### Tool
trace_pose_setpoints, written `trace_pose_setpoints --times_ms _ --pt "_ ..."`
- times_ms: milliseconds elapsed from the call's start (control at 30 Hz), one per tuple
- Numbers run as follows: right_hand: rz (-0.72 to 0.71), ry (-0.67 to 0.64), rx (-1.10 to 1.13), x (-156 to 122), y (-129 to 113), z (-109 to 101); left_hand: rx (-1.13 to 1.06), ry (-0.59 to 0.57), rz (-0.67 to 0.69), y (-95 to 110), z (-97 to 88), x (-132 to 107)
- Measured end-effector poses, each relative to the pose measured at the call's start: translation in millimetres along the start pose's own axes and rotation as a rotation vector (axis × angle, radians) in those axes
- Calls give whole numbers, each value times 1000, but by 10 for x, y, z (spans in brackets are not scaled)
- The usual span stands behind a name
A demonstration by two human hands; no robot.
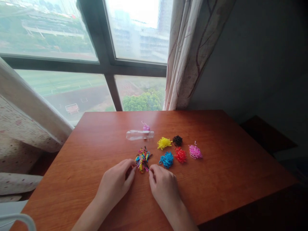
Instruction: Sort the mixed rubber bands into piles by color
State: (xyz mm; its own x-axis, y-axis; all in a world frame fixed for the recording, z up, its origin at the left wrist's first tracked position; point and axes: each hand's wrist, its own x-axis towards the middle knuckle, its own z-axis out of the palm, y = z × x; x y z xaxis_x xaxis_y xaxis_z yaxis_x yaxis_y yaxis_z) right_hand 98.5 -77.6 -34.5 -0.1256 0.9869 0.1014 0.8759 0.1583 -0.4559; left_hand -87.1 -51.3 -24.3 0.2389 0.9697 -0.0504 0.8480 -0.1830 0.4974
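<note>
A mixed pile of small rubber bands [142, 160], in several colours, lies on the wooden table between my hands. My left hand [116, 179] is curled at the pile's left edge, thumb and forefinger drawn together; what is between them, if anything, is too small to make out. At the lower right edge of the pile, my right hand [165, 183] has thumb and forefinger pinched at the end of a dark rubber band [148, 168]. To the right lie single-colour heaps: yellow bands [164, 143], black bands [177, 141], blue bands [166, 159], red bands [180, 155] and pink bands [195, 151].
Behind the mixed pile, a clear plastic bottle-shaped container [137, 135] lies on its side, with a small pink-purple object [146, 127] behind it. The wooden table [231, 179] reaches a window [139, 93] with curtains [183, 57]. A white curved object [18, 218] shows at lower left.
</note>
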Motion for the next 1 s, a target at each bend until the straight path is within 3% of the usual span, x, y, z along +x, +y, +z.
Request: trace_pose_setpoints --times_ms 367,533,733,1000 --pt "-32 90 188 -36 58 -3 -15 15 15 10 -2 -9" --pt "-6 53 354 -41 35 -40 -7 11 7 7 1 -15" --pt "49 -8 399 -27 47 -106 -30 33 16 -17 4 -12" --pt "9 -7 498 -15 16 -165 -169 82 210 42 -7 -41"
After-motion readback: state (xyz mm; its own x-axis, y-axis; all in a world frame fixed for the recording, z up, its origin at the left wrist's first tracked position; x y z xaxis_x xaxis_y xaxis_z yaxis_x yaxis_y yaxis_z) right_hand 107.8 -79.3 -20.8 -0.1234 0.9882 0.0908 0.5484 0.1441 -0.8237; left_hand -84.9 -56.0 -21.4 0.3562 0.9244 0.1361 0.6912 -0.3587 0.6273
